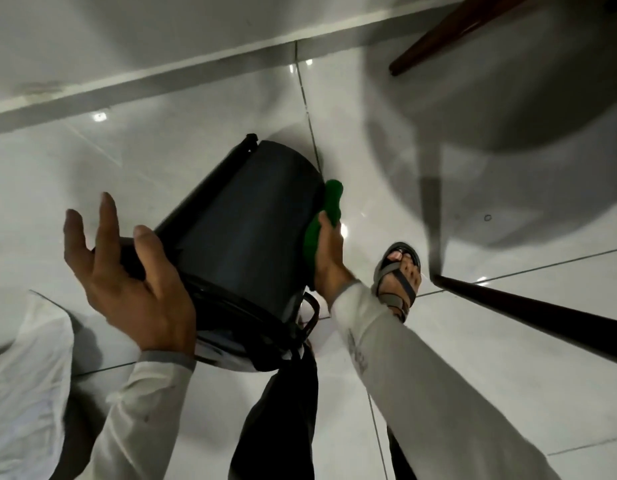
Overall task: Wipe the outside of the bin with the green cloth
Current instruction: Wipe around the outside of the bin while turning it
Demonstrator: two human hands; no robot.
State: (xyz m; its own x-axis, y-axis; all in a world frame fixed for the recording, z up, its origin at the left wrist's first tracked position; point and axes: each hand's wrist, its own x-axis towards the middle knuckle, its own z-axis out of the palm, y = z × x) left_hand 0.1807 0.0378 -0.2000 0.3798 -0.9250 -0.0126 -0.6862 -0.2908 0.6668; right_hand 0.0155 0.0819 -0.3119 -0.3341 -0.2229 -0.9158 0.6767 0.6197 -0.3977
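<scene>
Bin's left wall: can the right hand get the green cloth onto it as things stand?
Probably not directly: the right hand presses the green cloth on the bin's opposite side, and the left hand covers that edge.

My head camera is looking steeply down and slightly forward, its wide lens bending the white tiled floor (182, 157); it is sitting close above my left hand (127, 271) and right hand (329, 258), which are filling the lower middle around the bin (244, 223); no second view is sharing this scene.
</scene>
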